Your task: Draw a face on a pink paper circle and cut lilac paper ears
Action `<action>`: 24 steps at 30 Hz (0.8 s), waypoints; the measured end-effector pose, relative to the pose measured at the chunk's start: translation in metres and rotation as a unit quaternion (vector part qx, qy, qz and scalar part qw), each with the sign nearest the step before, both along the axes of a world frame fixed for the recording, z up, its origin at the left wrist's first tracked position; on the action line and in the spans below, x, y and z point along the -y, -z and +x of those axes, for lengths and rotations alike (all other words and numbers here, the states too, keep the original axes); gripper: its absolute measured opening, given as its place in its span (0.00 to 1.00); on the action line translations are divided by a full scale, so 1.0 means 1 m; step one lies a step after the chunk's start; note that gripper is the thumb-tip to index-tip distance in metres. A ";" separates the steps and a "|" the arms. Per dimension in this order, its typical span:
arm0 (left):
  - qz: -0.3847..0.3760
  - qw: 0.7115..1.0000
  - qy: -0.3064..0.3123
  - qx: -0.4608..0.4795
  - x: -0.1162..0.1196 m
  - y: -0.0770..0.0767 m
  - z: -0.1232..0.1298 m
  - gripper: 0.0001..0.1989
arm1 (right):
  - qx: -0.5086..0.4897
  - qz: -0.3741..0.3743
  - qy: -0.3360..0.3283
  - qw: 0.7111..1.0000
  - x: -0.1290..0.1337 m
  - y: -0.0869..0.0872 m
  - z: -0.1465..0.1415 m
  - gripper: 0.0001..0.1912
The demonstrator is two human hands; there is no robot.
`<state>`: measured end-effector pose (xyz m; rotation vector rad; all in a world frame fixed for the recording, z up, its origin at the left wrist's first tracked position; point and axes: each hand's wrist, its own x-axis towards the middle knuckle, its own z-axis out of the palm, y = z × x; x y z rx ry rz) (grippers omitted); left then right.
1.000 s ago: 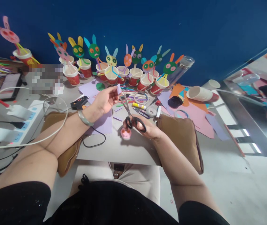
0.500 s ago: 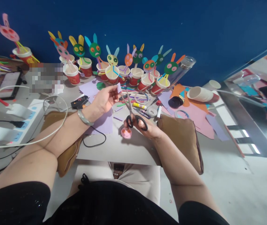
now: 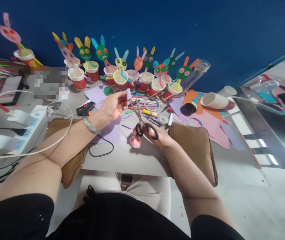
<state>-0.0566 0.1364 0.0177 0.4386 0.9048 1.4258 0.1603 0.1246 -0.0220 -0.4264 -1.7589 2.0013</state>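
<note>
Between the thumb and fingers of my left hand (image 3: 113,107) is a small piece of purple paper (image 3: 128,94). My right hand (image 3: 159,136) has its fingers through the black handles of a pair of scissors (image 3: 139,116). The blades are parted and point up toward the purple paper, just below it. Under my right hand, a round pink paper face (image 3: 135,142) with orange eyes lies on the table (image 3: 127,161). Purple paper strips (image 3: 126,127) lie near the scissors, and a larger purple sheet (image 3: 111,131) is partly under my left forearm.
Several red paper cups (image 3: 155,87) with paper animal figures line the blue wall. A glue stick (image 3: 149,113), a tape roll (image 3: 162,119) and coloured stems lie mid-table. Brown cushions (image 3: 191,150) sit under both forearms. A power strip (image 3: 29,128) with cables is at left.
Both hands hold nearly the same place. The scissor blades look slightly closer together, and the whole view has shifted a little.
</note>
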 end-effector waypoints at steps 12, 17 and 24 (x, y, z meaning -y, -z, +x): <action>0.015 0.999 0.001 -0.031 0.003 -0.004 0.003 0.12 | 0.002 0.010 0.017 1.000 -0.001 0.001 0.001 0.33; 0.036 0.997 0.032 -0.052 0.005 0.001 0.004 0.13 | -0.007 0.006 0.020 1.000 -0.003 0.006 0.000 0.33; 0.058 0.995 0.054 -0.066 0.009 -0.001 0.005 0.11 | -0.010 -0.010 0.032 0.999 -0.002 0.004 0.000 0.31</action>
